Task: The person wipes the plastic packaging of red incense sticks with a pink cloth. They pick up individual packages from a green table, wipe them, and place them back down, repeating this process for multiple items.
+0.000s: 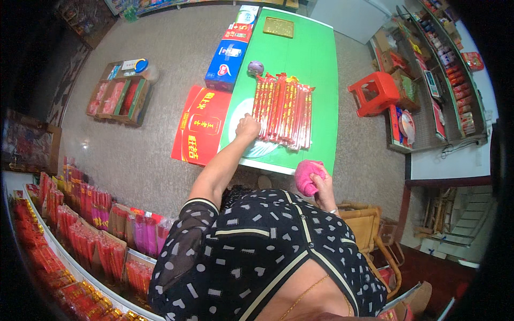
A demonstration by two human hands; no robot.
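Note:
My left hand [247, 126], its fingers curled, is at the left edge of a row of long red packets [283, 112] with gold lettering and clear wrapping. Whether its fingers grip the leftmost packet cannot be told. The packets lie side by side on a green tabletop [321, 52], partly over a pale round shape [237, 116]. At the table's near right corner, my right hand [324, 188] holds a bunched pink cloth [307, 176]. Beyond the packets sits a small purple round object [255, 68].
A gold-coloured plaque [278, 27] lies at the table's far end. Along its left side stand a red carton [204, 124] and a blue carton [227, 56]. A red plastic stool [373, 94] and stocked shelves [449, 72] are right. Behind me are a bamboo chair [361, 224] and bundled red goods [92, 240].

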